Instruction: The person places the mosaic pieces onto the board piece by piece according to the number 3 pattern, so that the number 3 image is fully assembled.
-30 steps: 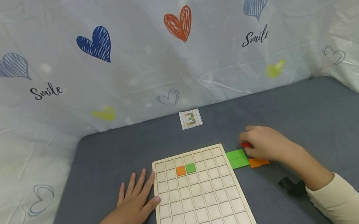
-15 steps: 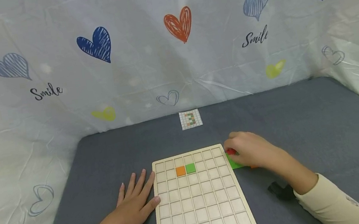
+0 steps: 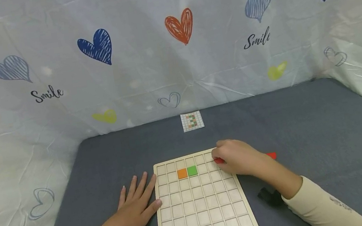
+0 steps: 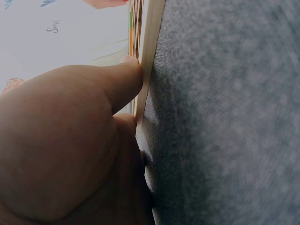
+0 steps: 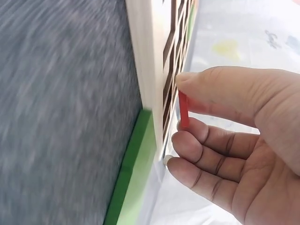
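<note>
A pale wooden grid board [image 3: 201, 203] lies on the grey cloth, with an orange tile [image 3: 182, 173] and a green tile [image 3: 192, 170] side by side in its second row. My right hand [image 3: 238, 157] is over the board's upper right part and pinches a red tile [image 5: 183, 110] between thumb and fingertips. My left hand [image 3: 133, 214] rests spread on the cloth, thumb and index fingertip at the board's left edge. In the left wrist view the thumb [image 4: 124, 82] touches the board's side. Green tiles [image 5: 133, 173] lie against the board's right edge, hidden from the head view by the right hand.
Behind the board lies a small printed pattern card [image 3: 192, 121]. Another red piece [image 3: 271, 155] shows past the right forearm. A white curtain [image 3: 137, 57] printed with hearts hangs behind the table.
My right hand has moved left with the red tile, from the loose tiles at the right to over the board. My left hand and the board have stayed in place.
</note>
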Available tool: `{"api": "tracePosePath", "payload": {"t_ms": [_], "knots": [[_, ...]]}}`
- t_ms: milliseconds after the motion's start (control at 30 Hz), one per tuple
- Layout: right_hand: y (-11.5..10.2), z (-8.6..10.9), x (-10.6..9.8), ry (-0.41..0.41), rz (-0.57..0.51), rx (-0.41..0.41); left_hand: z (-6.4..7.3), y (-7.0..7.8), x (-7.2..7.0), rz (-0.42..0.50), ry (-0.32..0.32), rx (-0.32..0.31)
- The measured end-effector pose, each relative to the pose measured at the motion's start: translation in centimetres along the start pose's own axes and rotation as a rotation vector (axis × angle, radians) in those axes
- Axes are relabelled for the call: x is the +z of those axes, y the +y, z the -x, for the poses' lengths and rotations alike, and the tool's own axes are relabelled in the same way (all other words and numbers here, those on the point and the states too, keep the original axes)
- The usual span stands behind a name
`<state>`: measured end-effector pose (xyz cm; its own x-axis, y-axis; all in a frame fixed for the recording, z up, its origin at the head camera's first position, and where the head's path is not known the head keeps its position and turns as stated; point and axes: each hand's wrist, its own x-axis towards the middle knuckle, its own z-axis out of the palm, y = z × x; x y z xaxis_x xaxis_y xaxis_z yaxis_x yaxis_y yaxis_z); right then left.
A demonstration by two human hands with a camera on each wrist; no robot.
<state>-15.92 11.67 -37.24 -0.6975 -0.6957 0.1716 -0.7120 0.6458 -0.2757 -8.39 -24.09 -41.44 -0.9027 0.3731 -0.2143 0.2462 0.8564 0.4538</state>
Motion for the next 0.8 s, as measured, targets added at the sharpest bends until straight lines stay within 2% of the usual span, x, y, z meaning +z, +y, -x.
{"api": "tracePosePath", "payload": {"t_ms": [400, 800], "knots": [[-1.8, -1.8, 1.1, -0.058, -0.032, -0.014, 0.0, -0.1, 0.1, 0.001, -0.005, -0.005], [-2.4, -2.4, 1.3, -0.077, -0.022, -0.011, 0.0, 0.0, 0.0, 0.01, -0.003, -0.007]]}}
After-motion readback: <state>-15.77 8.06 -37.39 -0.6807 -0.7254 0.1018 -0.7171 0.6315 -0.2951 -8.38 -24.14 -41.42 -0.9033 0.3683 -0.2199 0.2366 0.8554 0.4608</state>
